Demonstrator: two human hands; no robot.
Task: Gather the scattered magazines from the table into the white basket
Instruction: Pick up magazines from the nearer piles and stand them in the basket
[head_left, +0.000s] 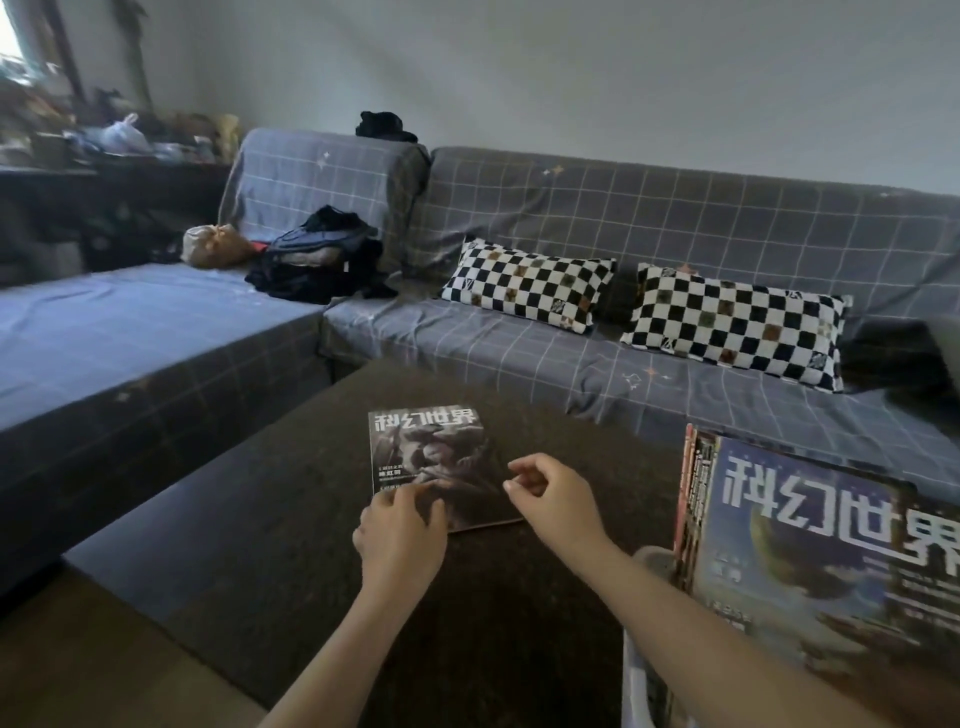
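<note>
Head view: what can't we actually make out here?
- White basket: mostly hidden by the right forearm and the stacked magazines, and cut off by the bottom edge; its inside is unseen.
- Count in that stack: only spines show.
- Left hand: fingers on the dark magazine; any grip under its edge is hidden.
- Side-table clutter: blurred, too small.

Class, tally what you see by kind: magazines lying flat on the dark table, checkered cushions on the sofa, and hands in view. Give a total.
Magazines flat on the table: 1, the grey-cover magazine
Checkered cushions: 2
Hands: 2, left hand, right hand
Total: 5
</note>
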